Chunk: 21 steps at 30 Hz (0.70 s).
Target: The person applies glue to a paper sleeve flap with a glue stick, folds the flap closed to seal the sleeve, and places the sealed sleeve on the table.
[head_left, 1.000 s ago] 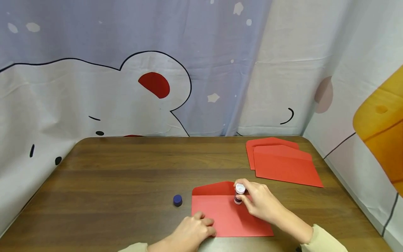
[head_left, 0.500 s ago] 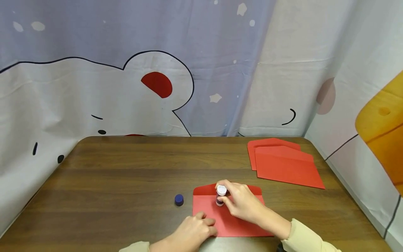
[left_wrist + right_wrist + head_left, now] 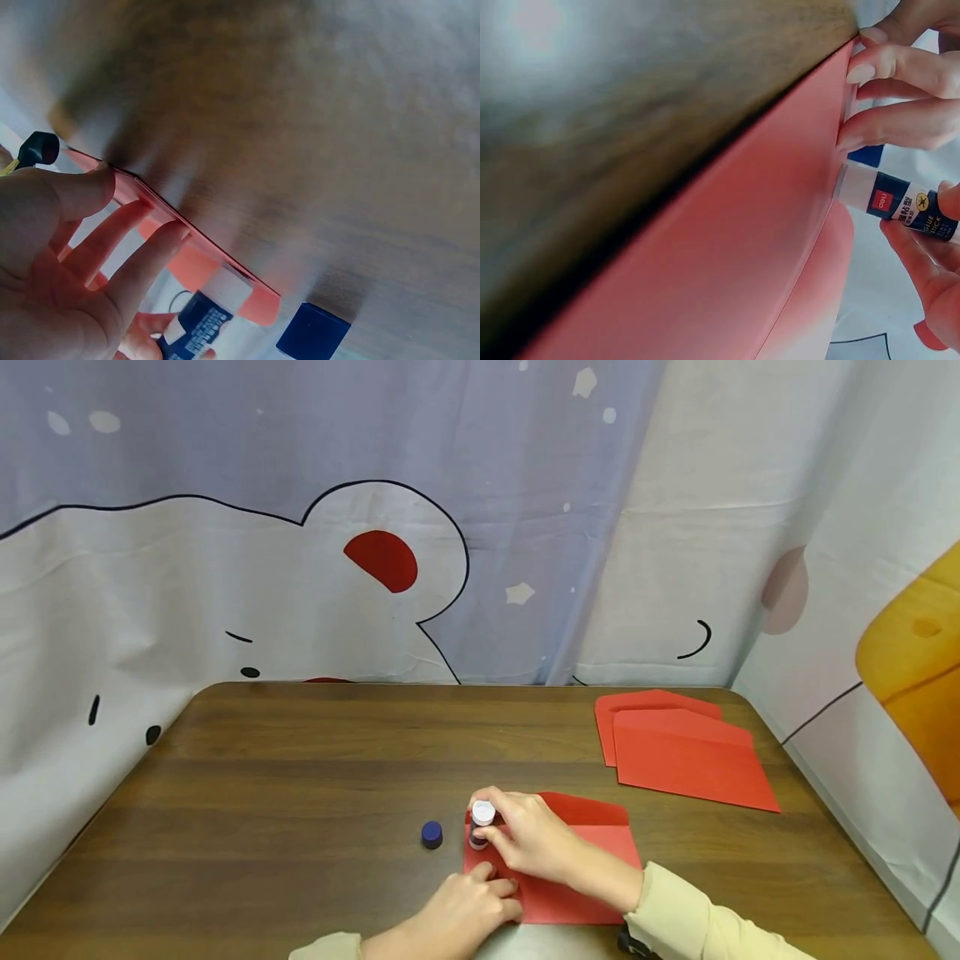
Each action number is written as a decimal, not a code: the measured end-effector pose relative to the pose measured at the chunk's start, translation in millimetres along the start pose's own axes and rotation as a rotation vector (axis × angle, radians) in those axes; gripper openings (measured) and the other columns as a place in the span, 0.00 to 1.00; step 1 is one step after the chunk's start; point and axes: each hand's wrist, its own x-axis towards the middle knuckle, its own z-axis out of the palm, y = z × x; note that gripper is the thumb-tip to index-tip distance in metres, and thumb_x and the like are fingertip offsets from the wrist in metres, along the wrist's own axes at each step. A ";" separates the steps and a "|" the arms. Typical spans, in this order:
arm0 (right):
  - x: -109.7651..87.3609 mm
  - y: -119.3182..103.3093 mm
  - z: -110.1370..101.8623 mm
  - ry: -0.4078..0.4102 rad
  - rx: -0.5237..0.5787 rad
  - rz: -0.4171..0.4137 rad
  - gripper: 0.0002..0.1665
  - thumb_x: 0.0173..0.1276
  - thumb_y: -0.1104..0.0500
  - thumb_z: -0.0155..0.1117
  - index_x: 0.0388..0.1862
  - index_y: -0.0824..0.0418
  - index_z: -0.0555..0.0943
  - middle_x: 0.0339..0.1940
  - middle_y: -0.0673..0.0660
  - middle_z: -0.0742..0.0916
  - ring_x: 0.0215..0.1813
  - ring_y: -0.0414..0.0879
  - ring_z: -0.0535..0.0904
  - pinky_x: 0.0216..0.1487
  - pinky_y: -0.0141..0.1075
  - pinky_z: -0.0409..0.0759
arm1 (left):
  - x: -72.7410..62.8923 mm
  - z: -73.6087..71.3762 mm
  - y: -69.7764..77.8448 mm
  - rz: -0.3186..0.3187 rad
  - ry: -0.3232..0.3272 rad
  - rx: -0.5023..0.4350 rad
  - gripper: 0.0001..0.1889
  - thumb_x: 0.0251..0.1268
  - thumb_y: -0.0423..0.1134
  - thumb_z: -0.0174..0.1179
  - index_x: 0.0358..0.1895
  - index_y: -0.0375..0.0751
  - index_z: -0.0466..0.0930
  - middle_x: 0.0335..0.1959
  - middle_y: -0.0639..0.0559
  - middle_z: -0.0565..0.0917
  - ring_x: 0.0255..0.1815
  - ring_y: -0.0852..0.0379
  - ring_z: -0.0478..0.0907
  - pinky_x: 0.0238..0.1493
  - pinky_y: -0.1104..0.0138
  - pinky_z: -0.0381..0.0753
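- On the nearest red envelope, toward its left edge, the right hand pinches an upright glue stick.
- The left hand, fingers apart, rests on its near-left corner.
- Just left stands a blue cap.

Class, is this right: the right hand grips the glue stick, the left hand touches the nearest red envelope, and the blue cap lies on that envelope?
Not quite: the head view shows the blue cap on the table, left of the nearest red envelope, not on it. The right hand grips the glue stick; the left hand touches that envelope.
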 end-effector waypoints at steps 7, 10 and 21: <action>3.0 -0.6 5.5 0.020 0.010 -0.027 0.17 0.59 0.61 0.70 0.45 0.60 0.75 0.32 0.48 0.85 0.35 0.35 0.81 0.39 0.26 0.78 | -0.8 -0.1 -1.0 -0.003 0.000 -0.017 0.07 0.49 0.42 0.66 0.30 0.63 0.84 0.34 0.67 0.83 0.31 0.63 0.72 0.24 0.77 0.71; 2.6 0.0 3.5 -0.004 0.000 -0.033 0.16 0.61 0.61 0.69 0.46 0.60 0.75 0.34 0.48 0.85 0.37 0.36 0.82 0.41 0.27 0.79 | -0.8 -0.4 -1.1 -0.012 -0.008 -0.032 0.08 0.48 0.41 0.67 0.31 0.64 0.84 0.35 0.66 0.84 0.32 0.63 0.73 0.24 0.77 0.71; -6.3 2.8 -16.0 -0.084 -0.052 0.054 0.16 0.63 0.63 0.67 0.47 0.59 0.74 0.32 0.47 0.85 0.36 0.36 0.81 0.42 0.32 0.81 | -0.1 -3.8 -1.9 -0.035 -0.103 -0.097 0.12 0.49 0.39 0.67 0.34 0.65 0.84 0.40 0.65 0.84 0.34 0.63 0.74 0.24 0.76 0.73</action>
